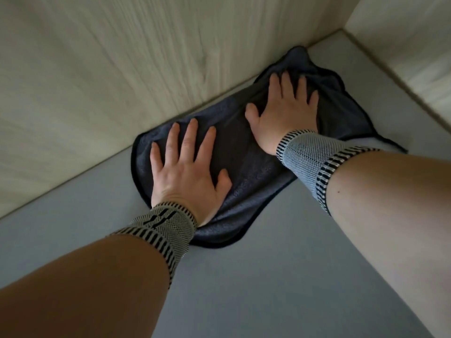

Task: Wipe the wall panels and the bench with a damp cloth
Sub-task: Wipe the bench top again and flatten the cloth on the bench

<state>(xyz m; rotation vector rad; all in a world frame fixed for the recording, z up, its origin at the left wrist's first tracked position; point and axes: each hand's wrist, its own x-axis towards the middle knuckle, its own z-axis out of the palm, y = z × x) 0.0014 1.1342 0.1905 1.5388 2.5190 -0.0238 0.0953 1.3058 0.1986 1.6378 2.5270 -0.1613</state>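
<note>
Head view: left hand [181, 172] and right hand [284, 113] press flat, fingers straight and spread, gripping nothing, on a dark cloth [246, 157] spread over the counter [256, 289], touching the wall panel [109, 69] at 11 o'clock.

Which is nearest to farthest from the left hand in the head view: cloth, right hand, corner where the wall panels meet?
1. Cloth: directly beneath the left hand.
2. Right hand: to the right, farther along the cloth.
3. Corner: upper right, beyond both hands.
</note>
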